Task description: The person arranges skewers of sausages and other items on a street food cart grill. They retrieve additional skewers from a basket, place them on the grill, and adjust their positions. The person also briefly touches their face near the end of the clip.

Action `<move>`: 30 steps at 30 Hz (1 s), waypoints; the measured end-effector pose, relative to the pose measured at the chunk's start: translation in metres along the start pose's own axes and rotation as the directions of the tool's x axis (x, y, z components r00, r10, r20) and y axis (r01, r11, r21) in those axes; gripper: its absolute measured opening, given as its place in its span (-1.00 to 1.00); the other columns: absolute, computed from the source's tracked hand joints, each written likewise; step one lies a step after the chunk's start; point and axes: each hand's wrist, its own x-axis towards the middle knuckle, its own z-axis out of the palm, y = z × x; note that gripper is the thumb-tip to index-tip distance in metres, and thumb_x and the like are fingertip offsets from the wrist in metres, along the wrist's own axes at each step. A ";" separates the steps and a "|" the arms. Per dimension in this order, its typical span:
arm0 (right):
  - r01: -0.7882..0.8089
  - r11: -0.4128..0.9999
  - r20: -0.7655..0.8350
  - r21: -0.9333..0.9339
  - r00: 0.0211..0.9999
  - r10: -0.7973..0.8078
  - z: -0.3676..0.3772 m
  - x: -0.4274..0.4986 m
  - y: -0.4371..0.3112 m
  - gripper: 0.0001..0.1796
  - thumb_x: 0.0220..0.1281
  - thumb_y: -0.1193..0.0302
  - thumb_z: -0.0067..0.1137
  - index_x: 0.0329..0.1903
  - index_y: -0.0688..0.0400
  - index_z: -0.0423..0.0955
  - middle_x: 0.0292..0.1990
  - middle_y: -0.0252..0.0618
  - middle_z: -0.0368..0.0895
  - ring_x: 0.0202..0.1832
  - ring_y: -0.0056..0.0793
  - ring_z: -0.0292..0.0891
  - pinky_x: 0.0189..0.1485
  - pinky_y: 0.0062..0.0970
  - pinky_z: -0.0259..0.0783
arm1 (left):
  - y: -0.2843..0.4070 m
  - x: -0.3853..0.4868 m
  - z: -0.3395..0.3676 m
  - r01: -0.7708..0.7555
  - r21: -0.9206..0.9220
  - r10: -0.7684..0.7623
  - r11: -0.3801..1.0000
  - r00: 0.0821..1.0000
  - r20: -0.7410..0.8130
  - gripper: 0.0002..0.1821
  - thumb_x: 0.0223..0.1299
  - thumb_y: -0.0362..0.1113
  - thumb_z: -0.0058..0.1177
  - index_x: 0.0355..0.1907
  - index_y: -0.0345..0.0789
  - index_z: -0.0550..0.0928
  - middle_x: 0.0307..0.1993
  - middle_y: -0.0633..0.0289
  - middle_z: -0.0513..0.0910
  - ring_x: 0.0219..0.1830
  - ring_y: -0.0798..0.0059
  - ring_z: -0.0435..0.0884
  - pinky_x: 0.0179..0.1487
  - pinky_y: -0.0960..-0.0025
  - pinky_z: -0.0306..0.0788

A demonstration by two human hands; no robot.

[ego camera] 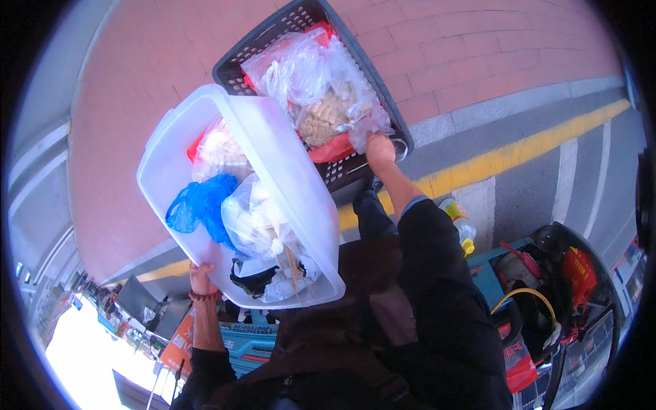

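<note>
My left hand (203,279), a beaded bracelet at its wrist, grips the near left rim of a translucent white plastic tub (302,169). The tub is tilted and holds a blue plastic bag (202,205), a knotted clear bag (259,215) with pale contents, thin sticks (293,271) and a crumpled black bag (253,282). Beyond it, partly covered by its far side, is a black perforated plastic crate (361,61). My right hand (380,152) has its fingers closed on a clear plastic bag (361,118) at the crate's near right. Tan, textured food-like pieces (325,118) show through that plastic.
Red paving (461,56) lies ahead, bordered by a grey kerb and a yellow road line (471,164). At right are a clear bottle with a yellow cap (461,223) and a vehicle's load area (482,277) with several bags. Teal bodywork (251,343) is at lower left.
</note>
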 end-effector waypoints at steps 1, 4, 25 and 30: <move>-0.037 0.996 -0.041 0.078 0.998 0.040 -0.007 -0.003 -0.001 -0.73 0.34 0.46 -0.06 -0.02 0.12 0.58 -0.08 0.06 0.64 -0.10 0.05 0.67 -0.10 -0.10 0.60 | -0.002 0.004 -0.003 0.003 0.001 -0.003 1.000 1.000 0.006 -0.43 -0.04 -0.56 0.03 0.17 -0.45 0.53 -0.02 0.06 0.66 0.00 0.20 0.66 0.12 0.19 0.57; 0.290 0.922 -0.410 0.257 0.896 -0.168 -0.040 -0.012 -0.017 -0.65 0.14 0.61 0.03 0.00 0.12 0.54 -0.15 0.07 0.57 -0.20 0.16 0.62 -0.16 -0.02 0.56 | -0.004 0.013 -0.012 0.002 0.009 -0.002 1.000 0.999 0.032 -0.42 -0.05 -0.57 0.04 0.17 -0.44 0.53 -0.01 0.07 0.66 0.01 0.21 0.66 0.13 0.19 0.57; 0.001 0.991 0.002 -0.134 1.000 0.000 0.006 0.029 0.006 -0.70 0.34 0.28 0.06 -0.06 0.20 0.63 -0.14 -0.06 0.70 -0.07 -0.11 0.67 0.00 -0.24 0.58 | -0.017 0.020 -0.025 -0.089 0.061 0.091 0.994 0.996 -0.020 -0.45 -0.07 -0.58 0.00 0.12 -0.43 0.57 -0.05 0.13 0.67 -0.04 0.28 0.67 0.06 0.26 0.57; -0.043 0.999 -0.085 0.021 0.995 0.045 0.024 0.045 0.009 -0.62 0.28 0.21 0.15 -0.01 0.21 0.59 -0.01 0.00 0.62 0.07 -0.04 0.59 0.11 -0.20 0.52 | -0.015 0.023 -0.021 -0.103 0.123 0.112 0.987 0.991 -0.069 -0.50 -0.07 -0.59 -0.01 0.05 -0.42 0.60 -0.11 0.16 0.68 -0.09 0.30 0.67 0.03 0.28 0.56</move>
